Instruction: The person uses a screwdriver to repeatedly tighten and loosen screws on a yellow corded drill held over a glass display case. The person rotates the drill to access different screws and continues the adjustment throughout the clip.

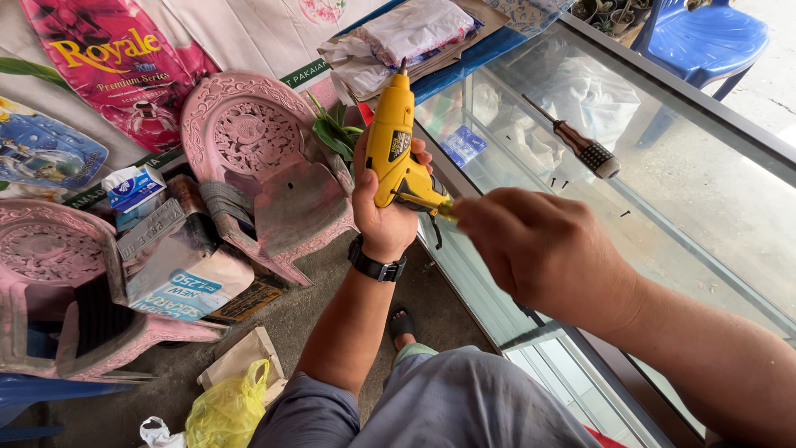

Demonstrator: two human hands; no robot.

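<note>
From the head camera, the left hand (383, 207) clasps a yellow plastic cordless drill (396, 153), bit pointing to twelve o'clock, dead centre. The right hand (539, 249) pinches its rear end at four o'clock. A brown-handled screwdriver (580, 145) lies on the glass counter (705, 207) at two o'clock.

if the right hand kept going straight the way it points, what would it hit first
The right hand points left toward the butt of the yellow power screwdriver, held in the left hand. It would meet that tool first; it seems already there.

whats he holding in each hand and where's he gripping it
The left hand grips the yellow power screwdriver around its handle. The right hand pinches at the handle's bottom end; what it holds there is hidden.
</note>
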